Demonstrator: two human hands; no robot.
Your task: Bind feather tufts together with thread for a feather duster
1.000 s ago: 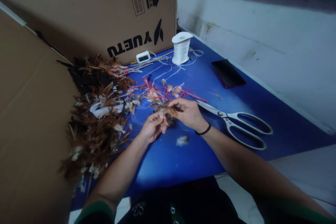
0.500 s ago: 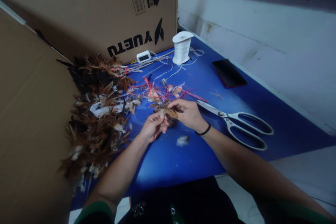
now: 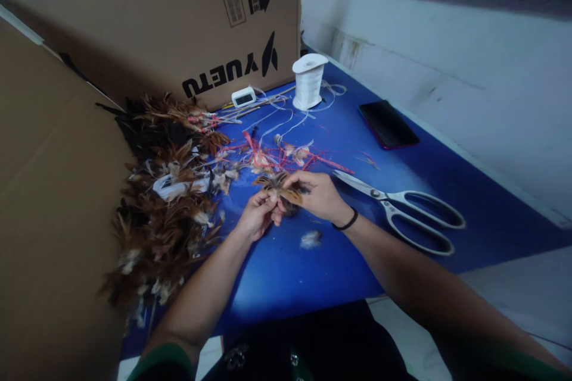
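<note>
Pinching a small feather bundle (image 3: 277,186) between them, the left hand (image 3: 256,218) & right hand (image 3: 318,195) were closed on it above the blue table (image 3: 313,274), w/ a feather pile (image 3: 165,190) at left, scissors (image 3: 402,209) just right.

Dim, cool indoor light with soft sheen on the blue surface (image 3: 313,274) toward 6 o'clock, deep shadow under the cardboard box (image 3: 147,18) at 10 o'clock, wide-angle bending at edges, and slightly soft detail throughout.
</note>
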